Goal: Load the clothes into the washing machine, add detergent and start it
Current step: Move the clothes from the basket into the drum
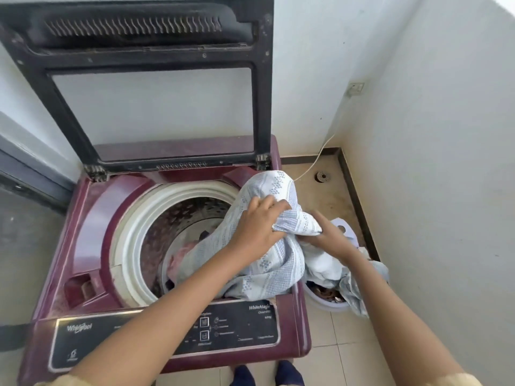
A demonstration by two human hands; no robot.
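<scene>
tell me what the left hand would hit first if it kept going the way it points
Most likely the patterned white cloth it already grips; the left hand points right and away, beyond is the floor, though depth is unclear.

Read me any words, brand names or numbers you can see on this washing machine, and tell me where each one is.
"Whirlpool": white script at the left end of the black control panel.
"WhiteMagic": upper right of the same panel.
Small line under "WhiteMagic" and a number below it: too blurred to read.
Button and cycle labels around the two square icons: too small to read.
Lid and cloth: no text visible.
</scene>
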